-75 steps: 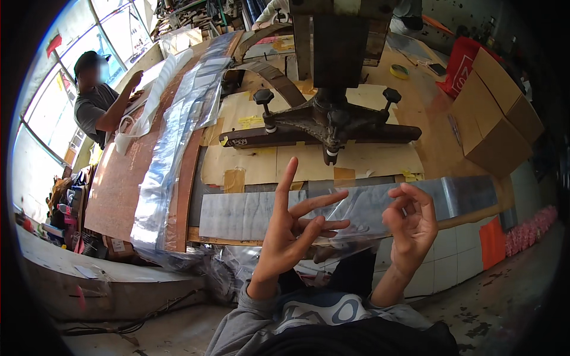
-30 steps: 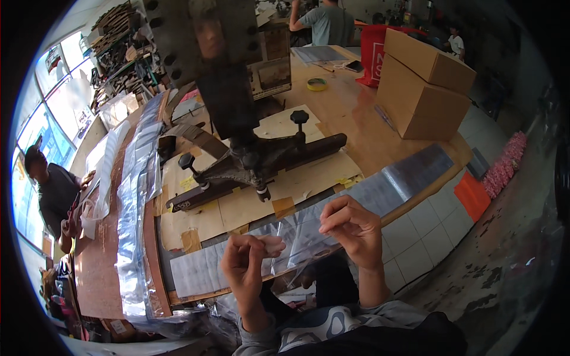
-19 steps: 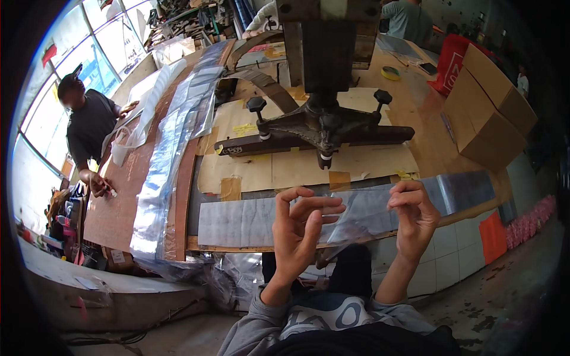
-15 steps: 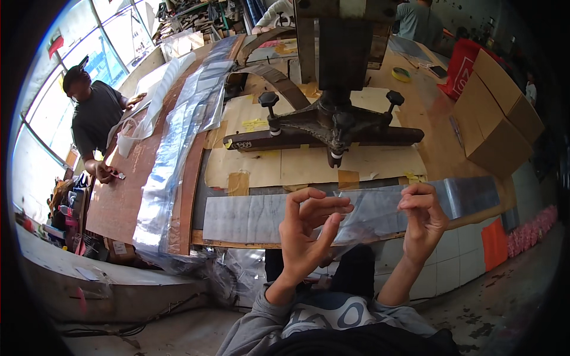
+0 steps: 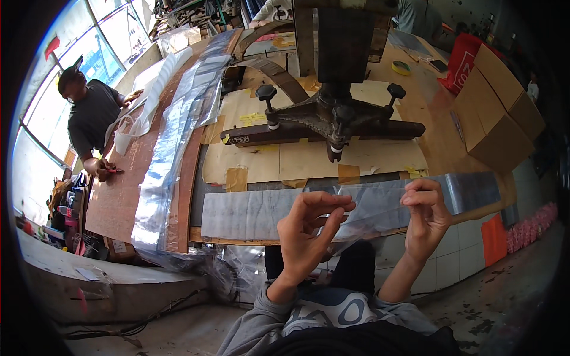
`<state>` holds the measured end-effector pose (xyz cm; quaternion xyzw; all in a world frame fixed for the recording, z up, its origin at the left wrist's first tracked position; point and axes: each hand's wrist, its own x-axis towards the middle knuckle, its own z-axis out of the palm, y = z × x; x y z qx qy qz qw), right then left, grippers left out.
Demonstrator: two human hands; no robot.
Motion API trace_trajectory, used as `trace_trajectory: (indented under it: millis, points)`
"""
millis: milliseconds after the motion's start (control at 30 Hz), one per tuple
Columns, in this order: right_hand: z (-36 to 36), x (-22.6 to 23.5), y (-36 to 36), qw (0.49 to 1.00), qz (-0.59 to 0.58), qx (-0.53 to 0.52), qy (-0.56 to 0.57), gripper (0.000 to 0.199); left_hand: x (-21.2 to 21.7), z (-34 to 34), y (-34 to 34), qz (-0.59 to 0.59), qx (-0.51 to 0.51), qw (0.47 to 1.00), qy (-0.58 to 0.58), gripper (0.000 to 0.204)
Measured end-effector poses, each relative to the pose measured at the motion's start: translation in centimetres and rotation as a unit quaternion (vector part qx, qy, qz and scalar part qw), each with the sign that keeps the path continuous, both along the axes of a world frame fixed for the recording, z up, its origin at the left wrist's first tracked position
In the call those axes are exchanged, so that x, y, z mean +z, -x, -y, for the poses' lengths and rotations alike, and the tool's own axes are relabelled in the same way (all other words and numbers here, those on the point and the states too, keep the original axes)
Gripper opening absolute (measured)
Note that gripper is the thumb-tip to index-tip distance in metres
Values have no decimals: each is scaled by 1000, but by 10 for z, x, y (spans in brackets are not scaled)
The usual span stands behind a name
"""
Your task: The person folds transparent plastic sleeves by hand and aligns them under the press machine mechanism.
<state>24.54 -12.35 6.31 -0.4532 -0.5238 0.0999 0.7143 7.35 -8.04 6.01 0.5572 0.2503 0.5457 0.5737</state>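
Between my two hands a clear thin plastic sheet (image 5: 377, 209) is stretched, its top edge running from one hand to the other. My left hand (image 5: 309, 232) is closed, thumb and fingertips pinching the sheet's left corner. With bent fingers my right hand (image 5: 426, 215) pinches the right corner. The sheet hangs in front of the table edge, and the lower part is hard to make out. Just behind it, a strip of stacked clear plastic (image 5: 243, 215) lies along the table's near edge, its right part (image 5: 472, 194) folded over under a shiny band.
A dark metal press head (image 5: 337, 118) with knobs stands over a cream board (image 5: 255, 163) taped down. To the left lie long plastic sheets (image 5: 172, 148) on a brown board (image 5: 113, 202), where a co-worker (image 5: 95, 118) stands. At right are a cardboard box (image 5: 499, 113) and red bag (image 5: 460, 65).
My left thumb and fingers have drawn closer together on the sheet's corner. The right hand has shifted slightly up. At left, the co-worker's near hand has moved down onto the board.
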Motion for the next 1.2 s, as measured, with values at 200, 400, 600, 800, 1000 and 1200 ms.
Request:
trace_trajectory:
  millis: [200, 400, 600, 800, 1000, 1200]
  points:
    - [-3, 6, 7, 992, -111, 48, 23, 14, -1, -10, 0, 31, 27, 999, 3, 15]
    - [-10, 9, 14, 983, -145, 106, 46, 21, 0, -15, 2, 34, 113, 993, 4, 17]
    - [-17, 6, 20, 978, -169, 118, 42, 15, 2, -16, 6, 15, 126, 992, -20, 16]
    - [-19, 8, 24, 975, -191, 106, 35, 15, 1, -17, 7, 9, 128, 991, -28, 17]
    - [-23, 4, 24, 980, -181, 80, 29, 14, 0, -19, 7, 4, 122, 992, -27, 17]
    - [-30, -5, 19, 990, -115, 21, 76, 10, -9, -32, 1, -24, 108, 994, -8, 18]
